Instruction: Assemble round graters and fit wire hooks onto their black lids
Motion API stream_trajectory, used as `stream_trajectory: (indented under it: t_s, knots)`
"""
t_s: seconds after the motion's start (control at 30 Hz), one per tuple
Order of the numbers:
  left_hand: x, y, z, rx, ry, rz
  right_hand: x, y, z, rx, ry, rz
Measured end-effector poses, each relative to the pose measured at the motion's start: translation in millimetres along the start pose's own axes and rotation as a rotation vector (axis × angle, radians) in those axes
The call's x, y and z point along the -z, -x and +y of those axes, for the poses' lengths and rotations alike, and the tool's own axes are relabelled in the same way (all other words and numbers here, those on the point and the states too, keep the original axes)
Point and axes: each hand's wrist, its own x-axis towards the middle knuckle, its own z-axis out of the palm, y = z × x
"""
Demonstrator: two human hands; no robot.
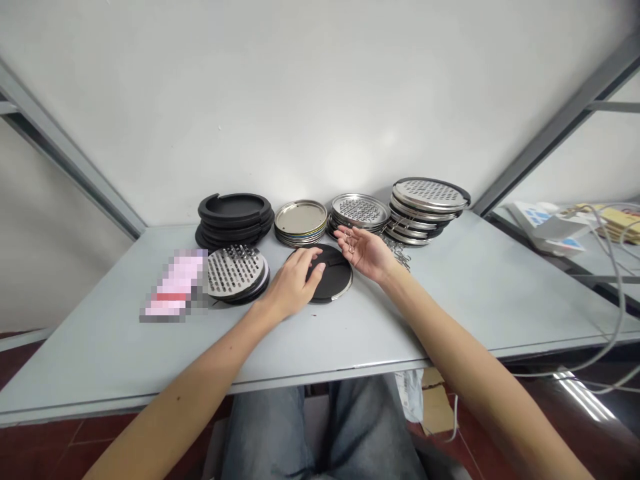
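Note:
A round black disc (327, 277) with a silvery rim at its lower right lies on the table in front of me. My left hand (299, 280) rests over its left side, fingers stretched out and thumb apart, with nothing visible in it. At the disc's upper right, my right hand (367, 253) is turned palm up, its fingers curled around a few small bent-wire metal clips (350, 243). Behind that hand lies a loose heap of similar wire pieces (399, 252), partly hidden by it.
Along the wall stand stacks of black rings (235, 217), plain metal discs (301, 220), perforated metal discs (361, 210) and rimmed perforated discs (427, 200). Left of my left hand is another perforated-disc stack (237, 273), beside a blurred pink item (174, 287). White cables (617, 287) hang at right.

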Motion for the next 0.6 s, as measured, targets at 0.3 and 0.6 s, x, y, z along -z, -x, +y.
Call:
stream_trajectory:
  t_s: [0.3, 0.6]
  knots:
    - [-1.2, 0.0, -2.5, -0.016, -0.147, -0.013, -2.6, 6.6, 1.6, 0.051, -0.056, -0.188]
    - [-4.5, 6.2, -6.1, 0.02, -0.242, -0.15, 7.1, 14.5, -26.8, 0.249, 0.17, -0.188]
